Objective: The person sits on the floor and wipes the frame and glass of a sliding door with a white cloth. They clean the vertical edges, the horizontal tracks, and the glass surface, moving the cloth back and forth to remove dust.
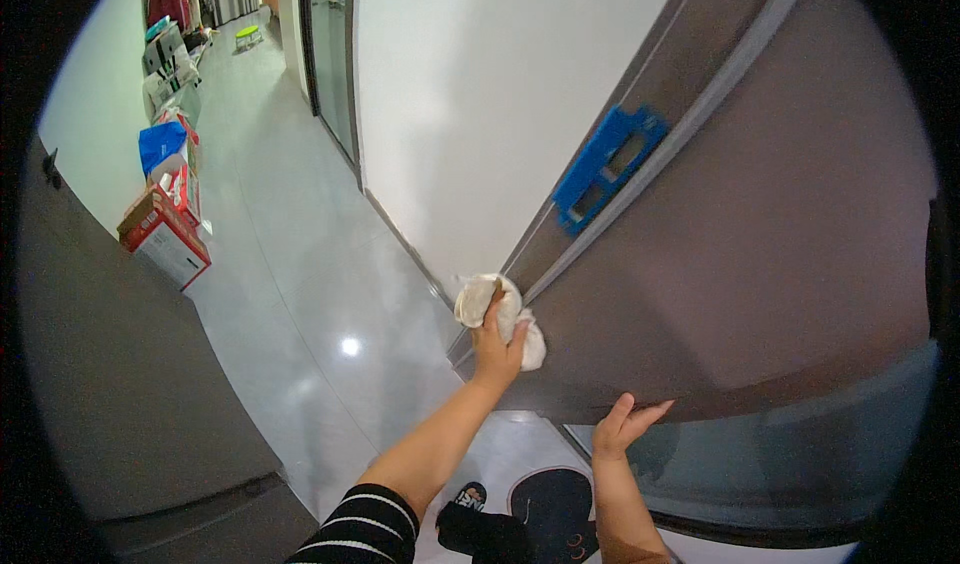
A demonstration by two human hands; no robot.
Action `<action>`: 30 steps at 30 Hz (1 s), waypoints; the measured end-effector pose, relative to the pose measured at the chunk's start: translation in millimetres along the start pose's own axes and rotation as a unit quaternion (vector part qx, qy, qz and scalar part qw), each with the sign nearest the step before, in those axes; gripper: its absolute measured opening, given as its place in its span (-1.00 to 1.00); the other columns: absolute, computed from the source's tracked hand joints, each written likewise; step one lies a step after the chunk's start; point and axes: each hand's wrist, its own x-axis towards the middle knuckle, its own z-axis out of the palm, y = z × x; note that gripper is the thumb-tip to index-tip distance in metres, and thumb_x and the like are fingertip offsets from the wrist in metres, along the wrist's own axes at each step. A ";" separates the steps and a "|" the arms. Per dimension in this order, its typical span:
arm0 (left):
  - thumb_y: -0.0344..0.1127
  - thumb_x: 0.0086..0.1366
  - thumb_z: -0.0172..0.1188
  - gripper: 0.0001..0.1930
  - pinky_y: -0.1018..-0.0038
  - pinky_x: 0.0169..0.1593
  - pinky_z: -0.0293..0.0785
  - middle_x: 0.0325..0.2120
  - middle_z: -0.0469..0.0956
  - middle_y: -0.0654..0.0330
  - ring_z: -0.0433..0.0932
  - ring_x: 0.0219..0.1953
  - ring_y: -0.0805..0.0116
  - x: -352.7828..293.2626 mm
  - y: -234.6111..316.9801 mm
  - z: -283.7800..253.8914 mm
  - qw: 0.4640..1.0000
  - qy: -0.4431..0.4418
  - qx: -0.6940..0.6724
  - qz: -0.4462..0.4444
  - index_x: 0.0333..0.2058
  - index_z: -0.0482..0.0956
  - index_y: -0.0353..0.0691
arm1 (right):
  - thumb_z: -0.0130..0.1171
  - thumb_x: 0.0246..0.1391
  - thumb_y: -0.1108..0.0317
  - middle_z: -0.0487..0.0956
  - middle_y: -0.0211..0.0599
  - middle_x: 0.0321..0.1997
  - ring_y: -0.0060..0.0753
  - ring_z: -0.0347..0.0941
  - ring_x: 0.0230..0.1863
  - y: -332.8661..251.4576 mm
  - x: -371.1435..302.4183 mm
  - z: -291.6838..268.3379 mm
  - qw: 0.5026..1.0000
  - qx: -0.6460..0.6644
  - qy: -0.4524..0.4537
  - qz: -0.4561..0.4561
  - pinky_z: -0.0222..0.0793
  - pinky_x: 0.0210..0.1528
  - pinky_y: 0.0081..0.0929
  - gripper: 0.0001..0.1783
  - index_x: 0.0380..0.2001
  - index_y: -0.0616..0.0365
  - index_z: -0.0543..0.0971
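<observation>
My left hand (497,352) is closed on a crumpled white cloth (534,349). It presses the cloth against the lower part of a grey-brown door frame (536,242), where the frame meets the white wall. My right hand (622,426) is at the lower edge of a broad brown panel (780,214), thumb and fingers apart, holding nothing that I can see. Part of its fingers is hidden at that edge. Higher on the frame, a bright blue plate (610,167) with cut-out openings is fixed.
A white wall (450,94) rises behind the frame. Pale glossy floor (270,294) runs back along a hallway. Boxes, including a red and white carton (168,239), and bags line its left side. A dark grey panel (120,364) stands at left; a small green stool (248,34) is far off.
</observation>
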 end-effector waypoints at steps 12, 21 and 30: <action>-0.15 0.31 0.15 -0.51 0.38 0.09 0.34 -0.01 0.44 0.03 0.43 0.02 0.25 138.3 26.7 -25.3 0.943 -0.003 -0.298 0.148 0.11 0.36 -0.34 | -0.04 0.28 0.10 0.08 0.18 0.34 -0.07 0.06 0.32 42.4 -27.6 24.1 0.990 0.023 0.110 -0.081 -0.07 0.34 -0.22 -0.20 0.30 0.48 -0.08; 0.00 0.26 0.14 -0.45 0.26 0.10 0.32 -0.04 0.47 -0.15 0.43 0.04 -0.05 44.8 -160.8 17.5 0.986 -0.050 -0.132 0.093 0.06 0.43 -0.33 | -0.05 0.25 0.12 -0.14 0.29 0.42 0.17 -0.29 0.46 41.8 -31.5 63.6 0.915 -0.242 0.199 -0.253 -0.43 0.41 0.04 -0.22 0.33 0.35 -0.06; -0.16 0.31 0.13 -0.56 0.26 0.12 0.30 -0.03 0.48 -0.12 0.44 0.04 0.00 120.1 23.0 -25.0 0.895 0.112 -0.218 0.373 0.05 0.42 -0.34 | 0.09 0.08 0.02 0.22 -0.23 0.38 -0.06 -0.05 0.44 -15.0 -4.4 98.0 0.744 -0.533 0.046 -0.399 -0.63 0.37 0.26 -0.44 0.17 -0.17 0.42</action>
